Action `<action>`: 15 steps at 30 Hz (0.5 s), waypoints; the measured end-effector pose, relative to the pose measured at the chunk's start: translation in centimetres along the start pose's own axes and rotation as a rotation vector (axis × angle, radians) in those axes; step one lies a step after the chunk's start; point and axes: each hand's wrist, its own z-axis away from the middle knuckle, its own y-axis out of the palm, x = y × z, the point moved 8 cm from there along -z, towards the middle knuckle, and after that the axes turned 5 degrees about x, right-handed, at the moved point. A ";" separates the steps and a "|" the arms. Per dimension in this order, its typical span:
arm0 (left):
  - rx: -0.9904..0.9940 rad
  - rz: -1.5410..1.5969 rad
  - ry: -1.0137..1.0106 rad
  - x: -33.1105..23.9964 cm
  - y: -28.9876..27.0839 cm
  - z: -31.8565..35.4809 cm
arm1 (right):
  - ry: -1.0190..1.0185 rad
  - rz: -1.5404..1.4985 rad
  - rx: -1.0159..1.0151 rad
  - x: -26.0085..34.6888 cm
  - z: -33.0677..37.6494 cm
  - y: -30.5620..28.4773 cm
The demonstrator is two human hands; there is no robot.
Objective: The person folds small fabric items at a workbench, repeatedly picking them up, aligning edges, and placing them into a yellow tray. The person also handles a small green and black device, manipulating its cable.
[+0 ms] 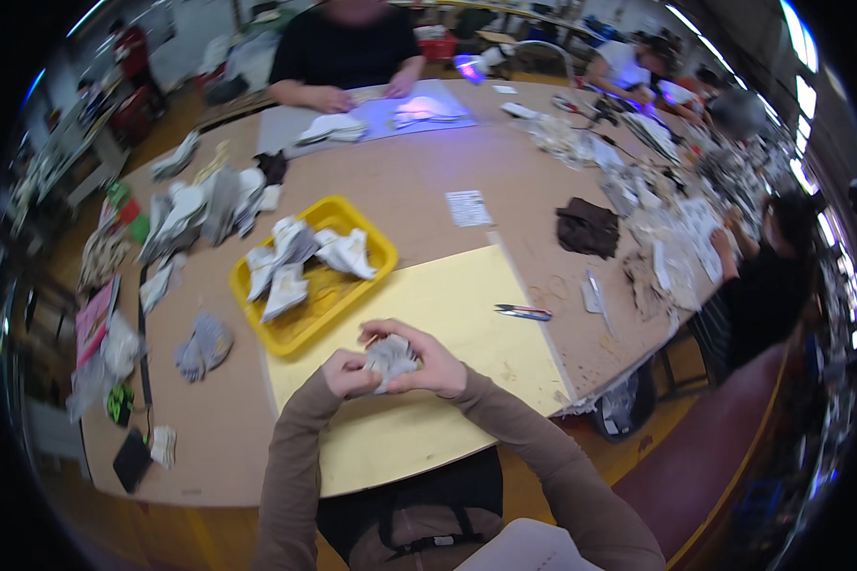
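Note:
Over the pale yellow sheet (pixel 448 314), both my hands close around a bunched bundle of light-grey socks (pixel 390 362). My left hand (pixel 349 373) has its curled fingers and thumb on the bundle's left side. From the right, my right hand (pixel 428 364) wraps it with the thumb below and the fingers over the top. Part of the bundle is hidden by the fingers. Just beyond my hands stands a yellow plastic tray (pixel 387 249) with several white and grey sock bundles (pixel 290 252) in it. Another grey bundle (pixel 203 347) lies on the table left of the tray.
Thread snips (pixel 524 312) lie on the sheet's right side. A dark brown folded cloth (pixel 587 227) and a paper slip (pixel 468 208) lie farther off. Piled socks (pixel 186 209) fill the far left. A co-worker (pixel 348 48) sits opposite; another person (pixel 776 285) works at right.

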 end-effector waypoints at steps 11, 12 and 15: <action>-0.258 -0.252 0.290 -3.9 2.0 -0.3 | -0.725 1.115 -0.195 5.0 3.0 2.8; -0.290 -0.256 0.345 -4.3 2.1 -0.2 | -0.774 1.069 -0.209 5.3 3.3 2.8; -0.578 -0.123 0.232 -1.8 -0.6 0.0 | -0.716 0.927 -0.183 6.2 2.9 2.4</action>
